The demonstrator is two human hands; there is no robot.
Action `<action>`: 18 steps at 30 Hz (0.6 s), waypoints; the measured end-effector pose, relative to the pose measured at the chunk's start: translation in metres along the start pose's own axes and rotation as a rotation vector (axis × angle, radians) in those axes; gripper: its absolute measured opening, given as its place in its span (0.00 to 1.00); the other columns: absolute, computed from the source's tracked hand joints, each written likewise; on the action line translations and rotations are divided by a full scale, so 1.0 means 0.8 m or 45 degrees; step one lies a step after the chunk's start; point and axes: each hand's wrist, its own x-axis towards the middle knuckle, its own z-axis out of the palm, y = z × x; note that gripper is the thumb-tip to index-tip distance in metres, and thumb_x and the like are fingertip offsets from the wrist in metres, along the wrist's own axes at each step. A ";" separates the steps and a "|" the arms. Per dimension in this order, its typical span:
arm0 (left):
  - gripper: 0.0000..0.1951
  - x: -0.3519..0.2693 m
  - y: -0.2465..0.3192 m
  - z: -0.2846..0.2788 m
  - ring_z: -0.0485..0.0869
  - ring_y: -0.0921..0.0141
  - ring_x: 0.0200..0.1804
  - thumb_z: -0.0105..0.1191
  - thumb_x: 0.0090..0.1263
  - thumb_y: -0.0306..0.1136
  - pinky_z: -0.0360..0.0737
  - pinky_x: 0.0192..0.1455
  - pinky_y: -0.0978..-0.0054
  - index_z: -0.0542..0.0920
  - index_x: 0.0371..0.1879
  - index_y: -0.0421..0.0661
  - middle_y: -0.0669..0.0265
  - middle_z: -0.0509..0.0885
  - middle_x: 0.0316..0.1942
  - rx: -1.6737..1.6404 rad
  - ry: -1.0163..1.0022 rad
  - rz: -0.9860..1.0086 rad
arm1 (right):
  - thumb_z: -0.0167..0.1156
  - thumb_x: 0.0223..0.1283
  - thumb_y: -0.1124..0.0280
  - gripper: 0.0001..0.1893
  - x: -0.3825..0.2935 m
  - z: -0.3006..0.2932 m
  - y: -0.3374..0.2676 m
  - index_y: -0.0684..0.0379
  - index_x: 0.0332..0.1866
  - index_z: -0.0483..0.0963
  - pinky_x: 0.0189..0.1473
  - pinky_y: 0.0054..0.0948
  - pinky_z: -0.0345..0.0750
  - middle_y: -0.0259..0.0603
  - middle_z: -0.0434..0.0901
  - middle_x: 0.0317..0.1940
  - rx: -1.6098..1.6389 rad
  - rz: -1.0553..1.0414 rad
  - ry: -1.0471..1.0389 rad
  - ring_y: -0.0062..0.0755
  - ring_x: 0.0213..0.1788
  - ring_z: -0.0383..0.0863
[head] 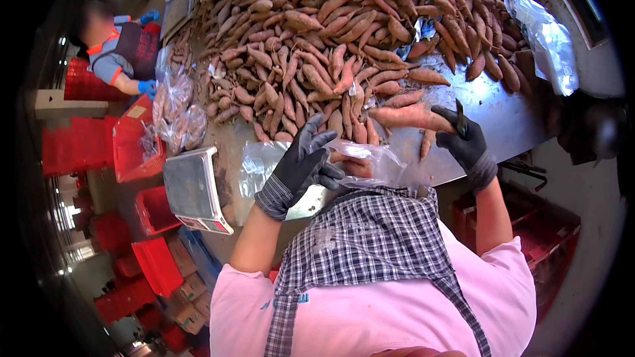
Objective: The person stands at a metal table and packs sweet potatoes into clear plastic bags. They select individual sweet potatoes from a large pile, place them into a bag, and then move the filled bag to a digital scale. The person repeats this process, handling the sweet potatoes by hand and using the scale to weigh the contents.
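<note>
My right hand (466,144), in a dark work glove, grips the end of a long sweet potato (412,116). A small dark blade-like tool (460,118) sticks up from the same hand; its exact kind is unclear. In a matching glove, my left hand (307,161) has its fingers apart and nothing in them. Just right of it lies a clear plastic bag (384,158) with a few sweet potatoes (358,167) inside, near the table's front edge. More clear plastic bags (254,171) lie flat to the left, partly under my left wrist.
A heap of sweet potatoes (307,25) covers the back of the metal table (506,119). A weighing scale (191,186) stands at left, with filled bags (176,104) and a red crate (134,139) beyond. Plastic bags (543,39) lie far right. A co-worker (116,52) stands at left.
</note>
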 end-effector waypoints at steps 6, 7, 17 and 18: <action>0.38 -0.019 -0.013 0.023 0.83 0.67 0.28 0.49 0.63 0.34 0.78 0.18 0.80 0.40 0.68 0.46 0.48 0.58 0.65 0.006 -0.127 0.052 | 0.59 0.52 0.68 0.24 -0.007 0.095 -0.011 0.55 0.57 0.69 0.39 0.31 0.76 0.46 0.80 0.36 -0.597 -0.233 -0.376 0.39 0.35 0.81; 0.38 -0.027 -0.005 0.033 0.83 0.68 0.27 0.48 0.64 0.34 0.77 0.18 0.81 0.41 0.68 0.46 0.48 0.60 0.64 0.041 -0.128 0.029 | 0.59 0.52 0.66 0.24 0.001 0.119 0.012 0.54 0.57 0.69 0.44 0.33 0.75 0.48 0.79 0.40 -0.497 -0.365 -0.419 0.45 0.40 0.79; 0.30 -0.089 -0.040 -0.051 0.81 0.72 0.22 0.49 0.65 0.35 0.75 0.19 0.84 0.54 0.64 0.40 0.51 0.76 0.48 0.206 0.172 0.008 | 0.56 0.55 0.70 0.12 0.101 0.079 0.113 0.56 0.45 0.75 0.45 0.30 0.74 0.46 0.80 0.37 -0.392 -0.248 0.210 0.40 0.42 0.79; 0.30 -0.090 -0.036 -0.040 0.81 0.72 0.23 0.49 0.65 0.35 0.75 0.21 0.84 0.55 0.63 0.38 0.51 0.77 0.46 0.169 0.073 0.017 | 0.55 0.55 0.74 0.13 0.134 0.071 0.122 0.58 0.46 0.75 0.46 0.29 0.74 0.45 0.80 0.38 -0.432 -0.364 0.357 0.32 0.42 0.79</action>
